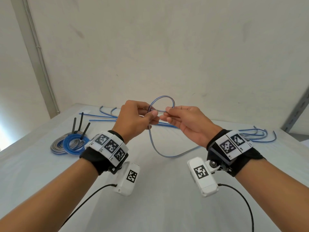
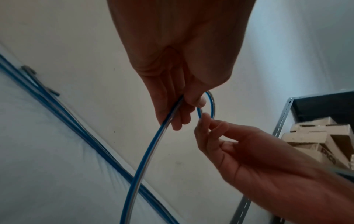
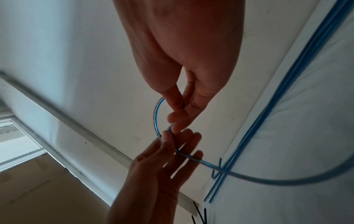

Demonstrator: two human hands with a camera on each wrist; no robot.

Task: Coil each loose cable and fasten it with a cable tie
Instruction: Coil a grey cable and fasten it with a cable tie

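A small cable loop [image 1: 161, 103] stands just above the fingers [image 1: 154, 113] of both hands, the done coils [image 1: 71, 142] lie on the table [image 1: 158, 206] far left of them, and loose cables [image 1: 257, 134] lie behind and right.

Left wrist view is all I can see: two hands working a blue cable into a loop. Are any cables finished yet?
Observer: Yes. The head view shows a blue coil and a grey coil lying together on the left side of the table.
Visitor: Are they fastened?
Observer: Three black cable ties stick up from them.
Visitor: Is there more left to do?
Observer: Loose blue cables lie bent near the table's right edge, beyond the right hand.
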